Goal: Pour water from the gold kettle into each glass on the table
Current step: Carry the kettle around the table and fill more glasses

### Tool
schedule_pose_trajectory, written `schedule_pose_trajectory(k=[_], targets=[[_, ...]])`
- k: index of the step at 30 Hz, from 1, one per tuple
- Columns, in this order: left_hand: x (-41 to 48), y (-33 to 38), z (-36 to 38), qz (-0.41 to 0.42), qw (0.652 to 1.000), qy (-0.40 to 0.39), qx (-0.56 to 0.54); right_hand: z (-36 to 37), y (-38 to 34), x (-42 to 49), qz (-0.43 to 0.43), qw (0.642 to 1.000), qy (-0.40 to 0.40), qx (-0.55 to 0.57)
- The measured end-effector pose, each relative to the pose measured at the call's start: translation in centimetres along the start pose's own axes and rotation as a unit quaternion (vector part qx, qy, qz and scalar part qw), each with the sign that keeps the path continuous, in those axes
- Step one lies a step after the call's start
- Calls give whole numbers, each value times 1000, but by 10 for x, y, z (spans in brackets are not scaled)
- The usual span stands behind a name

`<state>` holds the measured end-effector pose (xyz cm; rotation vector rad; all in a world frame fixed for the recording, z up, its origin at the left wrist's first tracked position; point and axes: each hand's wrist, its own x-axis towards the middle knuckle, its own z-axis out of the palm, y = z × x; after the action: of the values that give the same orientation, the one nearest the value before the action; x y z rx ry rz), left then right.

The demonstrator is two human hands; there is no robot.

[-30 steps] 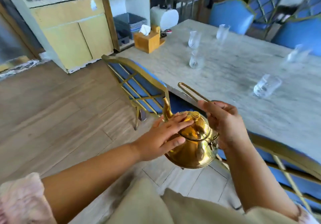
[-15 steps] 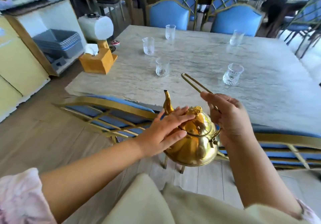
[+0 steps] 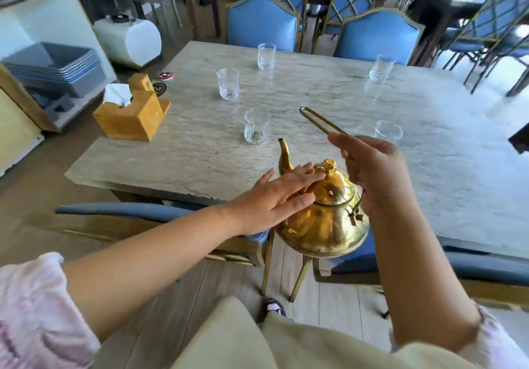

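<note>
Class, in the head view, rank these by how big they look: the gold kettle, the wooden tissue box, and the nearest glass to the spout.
1. gold kettle, though it is closest to the camera, which inflates it.
2. wooden tissue box.
3. nearest glass, clearly smallest.

five glasses [image 3: 256, 126] on table [image 3: 429, 168], kettle [image 3: 323, 220] nearer (held)

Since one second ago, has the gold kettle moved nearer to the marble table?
Yes. The gold kettle has come forward to the marble table; its spout now overlaps the tabletop near edge, whereas earlier it hung beside the table, over the floor.
</note>
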<state>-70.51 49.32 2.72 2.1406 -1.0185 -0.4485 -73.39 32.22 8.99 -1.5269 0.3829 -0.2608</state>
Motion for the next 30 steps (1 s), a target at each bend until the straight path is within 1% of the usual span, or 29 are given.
schedule_pose_trajectory(k=[5, 8, 12, 17, 20, 27, 30], targets=[[43, -22, -22, -28, 999, -1, 39, 14, -6, 61, -36, 995, -31, -93], [64, -33, -31, -39, 999, 8, 32, 23, -8, 95, -62, 988, -48, -131], [88, -47, -39, -62, 997, 8, 41, 38, -13, 134, -118, 970, -79, -200], [109, -65, -43, -92, 995, 6, 46, 54, -13, 170, -171, 946, -117, -248], [117, -72, -45, -107, 994, 16, 29, 62, -12, 186, -178, 936, -139, -268], [125, -83, -47, -112, 993, 48, -13, 82, -15, 211, -195, 907, -194, -318], [130, -84, -47, -118, 991, 59, -32, 89, -18, 218, -196, 900, -203, -333]])
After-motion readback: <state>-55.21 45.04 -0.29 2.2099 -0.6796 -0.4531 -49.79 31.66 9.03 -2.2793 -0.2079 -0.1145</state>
